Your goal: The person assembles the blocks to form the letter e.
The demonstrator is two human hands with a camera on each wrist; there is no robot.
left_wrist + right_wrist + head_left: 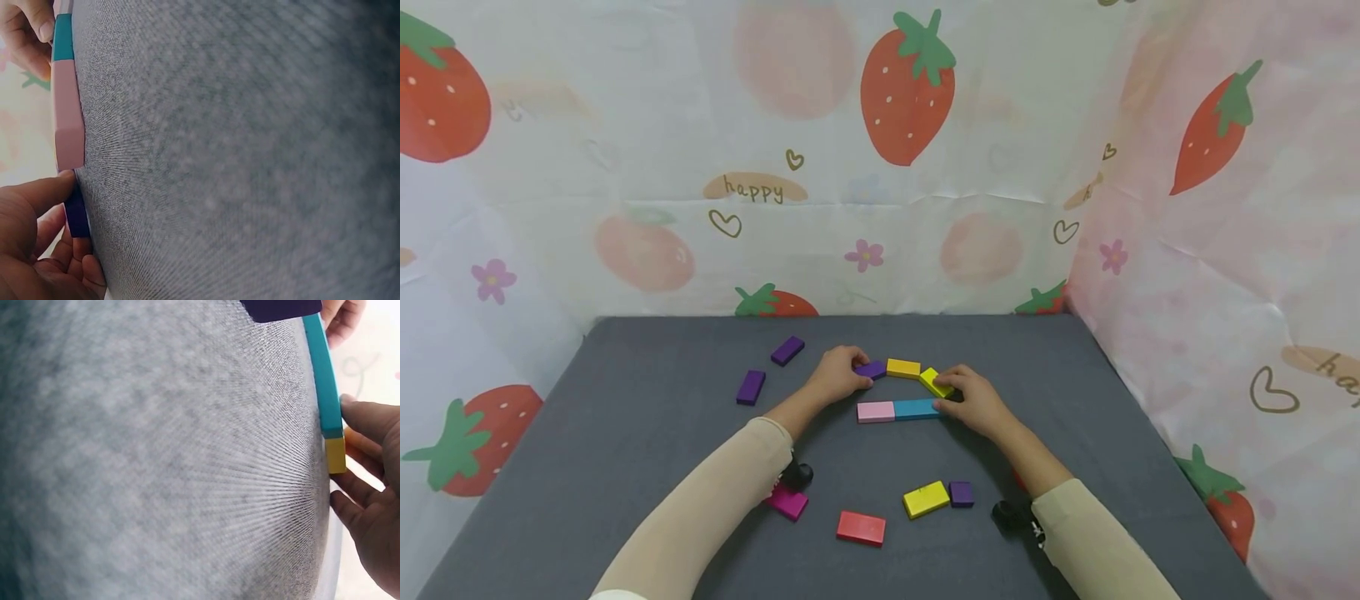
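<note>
My left hand [837,375] pinches a purple block [871,371] at the left end of a curved row, thumb at its front side. In the left wrist view, the thumb and fingers sit at both ends of that purple block [77,215]. Touching the row's right end, my right hand [977,402] grips a slanted yellow block [934,382] between thumb and fingers. A flat yellow block [903,368] lies between these two. Just in front, a pink block [876,412] and a blue block [916,409] lie end to end, the blue one's right end at my right thumb.
Two purple blocks [787,351] lie at the back left of the grey table [662,417]. Nearer the front are a magenta block [788,503] partly behind the left sleeve, a red block [861,528], a yellow block [926,499] and a small purple block [961,494].
</note>
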